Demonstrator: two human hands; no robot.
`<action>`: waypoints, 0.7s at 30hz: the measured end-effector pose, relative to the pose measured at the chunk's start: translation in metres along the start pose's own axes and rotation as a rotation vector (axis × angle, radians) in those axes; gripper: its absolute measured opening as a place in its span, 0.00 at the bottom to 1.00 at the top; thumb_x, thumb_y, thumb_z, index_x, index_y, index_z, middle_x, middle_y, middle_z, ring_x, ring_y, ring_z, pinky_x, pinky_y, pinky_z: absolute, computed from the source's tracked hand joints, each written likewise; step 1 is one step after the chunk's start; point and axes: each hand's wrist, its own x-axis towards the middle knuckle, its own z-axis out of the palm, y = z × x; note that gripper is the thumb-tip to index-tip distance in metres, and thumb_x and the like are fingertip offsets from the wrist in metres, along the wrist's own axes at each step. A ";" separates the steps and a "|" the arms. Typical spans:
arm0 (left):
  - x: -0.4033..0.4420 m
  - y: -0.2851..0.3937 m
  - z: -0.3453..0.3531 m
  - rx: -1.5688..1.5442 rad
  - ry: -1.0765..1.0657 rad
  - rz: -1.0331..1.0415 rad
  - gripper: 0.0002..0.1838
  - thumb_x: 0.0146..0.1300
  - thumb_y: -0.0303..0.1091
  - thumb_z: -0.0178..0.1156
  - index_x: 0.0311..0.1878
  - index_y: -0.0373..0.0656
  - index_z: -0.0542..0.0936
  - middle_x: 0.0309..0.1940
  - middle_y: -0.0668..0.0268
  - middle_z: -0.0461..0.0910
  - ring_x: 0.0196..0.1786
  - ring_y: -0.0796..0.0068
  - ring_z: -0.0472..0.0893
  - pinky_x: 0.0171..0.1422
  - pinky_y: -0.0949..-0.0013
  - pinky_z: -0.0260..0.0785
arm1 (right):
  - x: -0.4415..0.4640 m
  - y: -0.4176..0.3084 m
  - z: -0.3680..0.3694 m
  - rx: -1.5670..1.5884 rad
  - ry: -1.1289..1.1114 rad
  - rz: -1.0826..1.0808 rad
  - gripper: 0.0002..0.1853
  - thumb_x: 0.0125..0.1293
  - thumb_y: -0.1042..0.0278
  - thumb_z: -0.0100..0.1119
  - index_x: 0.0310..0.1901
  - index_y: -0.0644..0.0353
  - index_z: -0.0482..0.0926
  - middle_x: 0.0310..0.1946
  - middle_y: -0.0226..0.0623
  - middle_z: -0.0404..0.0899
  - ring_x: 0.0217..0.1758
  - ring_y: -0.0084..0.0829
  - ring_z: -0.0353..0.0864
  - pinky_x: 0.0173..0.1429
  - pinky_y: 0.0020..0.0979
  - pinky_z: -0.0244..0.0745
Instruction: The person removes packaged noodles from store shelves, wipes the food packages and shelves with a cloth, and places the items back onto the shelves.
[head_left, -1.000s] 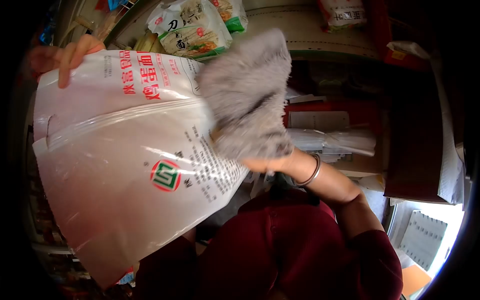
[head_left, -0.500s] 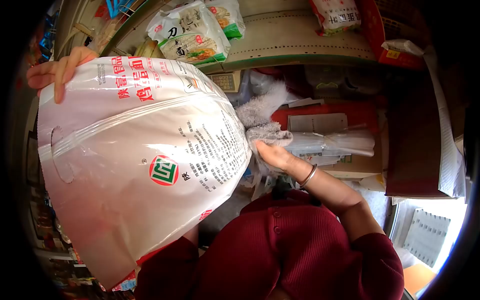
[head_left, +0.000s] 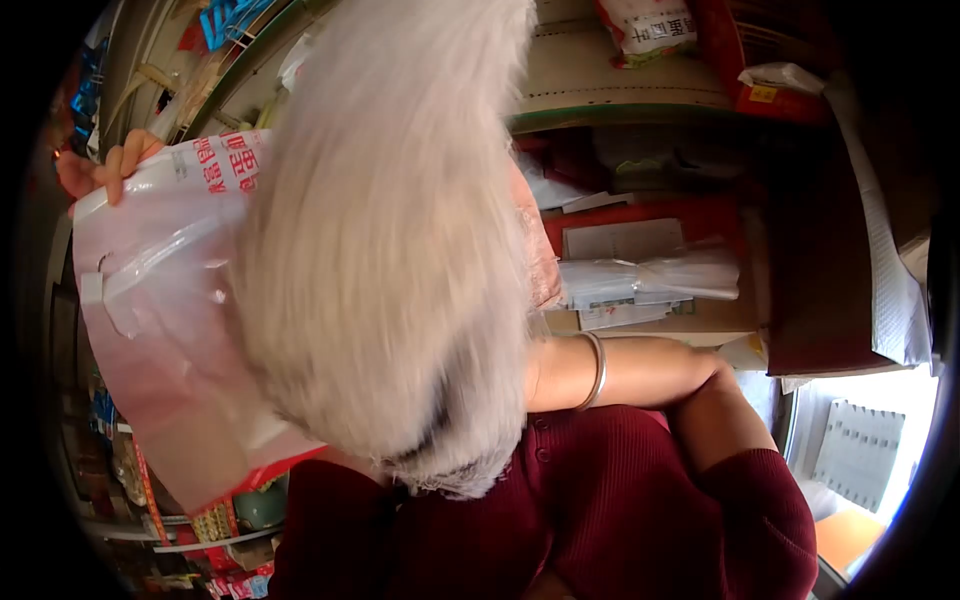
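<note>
A large white plastic bag with red print (head_left: 170, 270) hangs at the left, its upper left edge in the closed fingers of my left hand (head_left: 115, 168). A fluffy grey cloth (head_left: 390, 230), blurred by motion, covers the middle of the view and much of the bag. My right hand (head_left: 540, 375) is behind the cloth's lower right side; only its wrist end shows, and its fingers are hidden. A pinkish patch of fabric (head_left: 536, 240) shows at the cloth's right edge.
A red and white food packet (head_left: 650, 30) lies on the shelf (head_left: 620, 85) at the top. Bundled clear plastic (head_left: 650, 278) and papers lie at the right, beside a dark red box (head_left: 815, 250). Packaged goods (head_left: 215, 525) stand at the lower left.
The grey cloth has swung up and left towards the camera and now hides much of the bag. My right hand has gone behind it. The bag's lower part has shifted up slightly.
</note>
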 end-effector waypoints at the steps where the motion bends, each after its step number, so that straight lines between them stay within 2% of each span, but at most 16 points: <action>1: 0.007 0.002 0.005 -0.005 -0.054 -0.028 0.28 0.66 0.53 0.43 0.63 0.45 0.63 0.43 0.74 0.79 0.33 0.93 0.72 0.43 0.83 0.55 | -0.005 0.005 -0.002 -0.014 0.027 0.017 0.24 0.61 0.64 0.49 0.58 0.63 0.66 0.51 0.44 0.71 0.52 0.33 0.71 0.57 0.32 0.63; 2: 0.010 0.000 0.009 -0.006 -0.105 -0.057 0.28 0.66 0.52 0.43 0.63 0.45 0.63 0.44 0.74 0.79 0.33 0.94 0.72 0.43 0.83 0.55 | -0.009 0.010 -0.004 -0.028 0.062 0.047 0.25 0.61 0.63 0.49 0.59 0.63 0.66 0.52 0.45 0.70 0.53 0.34 0.71 0.58 0.32 0.62; 4: 0.013 -0.015 0.017 -0.072 0.023 0.137 0.27 0.65 0.51 0.46 0.62 0.46 0.64 0.39 0.76 0.79 0.34 0.94 0.72 0.44 0.83 0.56 | -0.019 0.020 -0.010 -0.076 0.153 0.123 0.25 0.61 0.62 0.49 0.59 0.62 0.65 0.54 0.45 0.69 0.55 0.34 0.70 0.61 0.33 0.61; 6: 0.028 -0.023 0.018 -0.135 -0.157 0.010 0.26 0.64 0.51 0.49 0.60 0.46 0.66 0.37 0.75 0.79 0.35 0.94 0.73 0.44 0.83 0.56 | -0.036 0.025 -0.022 -0.134 0.265 0.249 0.26 0.61 0.61 0.49 0.60 0.62 0.64 0.56 0.45 0.67 0.57 0.35 0.69 0.63 0.33 0.59; 8: 0.032 -0.028 0.010 -0.190 -0.178 0.022 0.25 0.63 0.51 0.50 0.58 0.47 0.67 0.35 0.73 0.78 0.34 0.93 0.74 0.45 0.84 0.56 | -0.056 0.040 -0.014 -0.032 0.327 0.468 0.26 0.61 0.60 0.49 0.60 0.62 0.63 0.59 0.45 0.66 0.59 0.35 0.68 0.65 0.34 0.57; 10: 0.033 -0.044 0.022 -0.301 -0.172 -0.002 0.24 0.64 0.49 0.48 0.59 0.48 0.66 0.42 0.71 0.78 0.34 0.92 0.75 0.45 0.85 0.57 | -0.082 0.074 0.037 0.665 0.318 0.796 0.29 0.63 0.58 0.48 0.63 0.61 0.59 0.54 0.37 0.71 0.54 0.36 0.72 0.58 0.35 0.67; 11: 0.035 -0.053 0.031 -0.337 -0.172 -0.007 0.24 0.65 0.49 0.48 0.60 0.48 0.66 0.44 0.70 0.77 0.34 0.92 0.75 0.45 0.86 0.58 | -0.076 0.087 0.059 1.245 0.470 1.043 0.29 0.65 0.52 0.43 0.63 0.60 0.58 0.58 0.36 0.68 0.58 0.36 0.68 0.62 0.36 0.62; 12: 0.038 -0.064 0.055 -0.409 -0.062 0.074 0.22 0.66 0.46 0.46 0.58 0.46 0.68 0.50 0.68 0.74 0.33 0.91 0.76 0.45 0.86 0.59 | -0.070 0.096 0.072 1.843 0.614 1.254 0.30 0.67 0.47 0.39 0.64 0.59 0.58 0.61 0.36 0.64 0.61 0.37 0.65 0.65 0.37 0.58; 13: 0.038 -0.066 0.066 -0.441 -0.009 0.117 0.21 0.67 0.45 0.46 0.58 0.46 0.68 0.52 0.67 0.73 0.32 0.91 0.76 0.44 0.86 0.59 | -0.066 0.104 0.071 1.749 0.560 1.272 0.33 0.67 0.40 0.31 0.63 0.59 0.59 0.61 0.36 0.64 0.62 0.35 0.63 0.66 0.37 0.56; 14: 0.035 -0.068 0.074 -0.469 0.043 0.161 0.20 0.67 0.44 0.45 0.57 0.45 0.69 0.55 0.66 0.71 0.32 0.90 0.76 0.44 0.86 0.60 | -0.059 0.112 0.066 1.746 0.551 1.267 0.33 0.67 0.40 0.31 0.63 0.59 0.59 0.61 0.36 0.64 0.62 0.35 0.63 0.66 0.37 0.56; 16: 0.030 -0.062 0.079 -0.488 0.068 0.156 0.18 0.68 0.41 0.43 0.53 0.41 0.72 0.59 0.66 0.67 0.29 0.90 0.76 0.41 0.85 0.62 | -0.041 0.132 0.054 1.737 0.556 1.199 0.33 0.66 0.40 0.33 0.62 0.59 0.62 0.60 0.37 0.65 0.61 0.34 0.65 0.66 0.37 0.57; 18: 0.026 -0.056 0.086 -0.498 0.090 0.135 0.19 0.68 0.40 0.41 0.49 0.37 0.75 0.60 0.65 0.66 0.25 0.89 0.76 0.39 0.83 0.64 | -0.014 0.152 0.034 1.771 0.525 1.246 0.28 0.67 0.43 0.37 0.55 0.59 0.69 0.53 0.40 0.72 0.53 0.35 0.73 0.59 0.36 0.67; 20: 0.021 -0.052 0.090 -0.534 0.133 0.083 0.19 0.69 0.40 0.41 0.50 0.38 0.75 0.60 0.65 0.66 0.24 0.87 0.75 0.37 0.81 0.64 | 0.004 0.175 0.030 1.619 0.435 1.146 0.28 0.66 0.43 0.39 0.54 0.60 0.70 0.48 0.38 0.75 0.47 0.31 0.76 0.52 0.33 0.72; 21: 0.019 -0.052 0.090 -0.553 0.134 0.054 0.19 0.69 0.41 0.40 0.50 0.37 0.75 0.60 0.65 0.66 0.23 0.87 0.74 0.36 0.80 0.64 | 0.015 0.179 0.023 1.457 0.341 1.173 0.28 0.66 0.43 0.40 0.54 0.61 0.70 0.46 0.36 0.76 0.46 0.28 0.76 0.50 0.30 0.72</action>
